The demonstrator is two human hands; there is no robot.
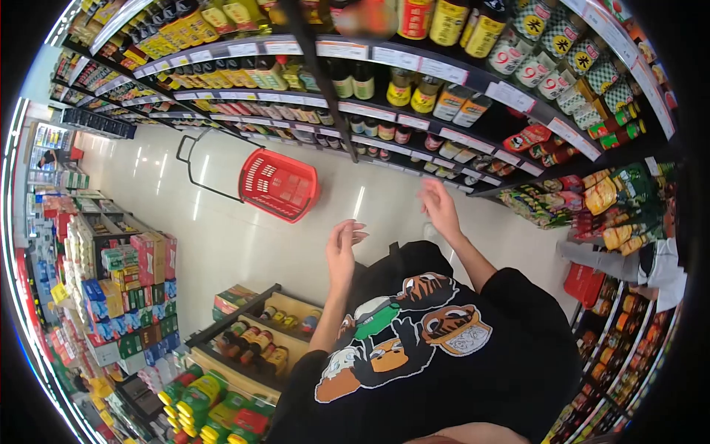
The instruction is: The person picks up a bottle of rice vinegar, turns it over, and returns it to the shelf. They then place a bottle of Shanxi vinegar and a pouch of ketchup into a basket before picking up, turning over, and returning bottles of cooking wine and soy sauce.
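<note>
Both hands are raised in front of the black printed shirt, above the pale shiny floor. My left hand (343, 246) is bent at the wrist with its fingers apart and holds nothing; the red shopping basket (278, 185) stands on the floor beyond it, not touched. Nearer the shelves is my right hand (439, 203), its fingers spread and slightly blurred, with nothing in it. The basket has a long black handle (194, 174) reaching out to the left, and its inside shows only its red slotted bottom and walls.
Long shelves (444, 70) of sauce bottles and jars run across the top. A low wooden rack (296, 342) of bottles stands at the lower left, with stacked cartons (151, 259) farther left. At the right, a person (662, 270) in light clothes is near another red basket (583, 284).
</note>
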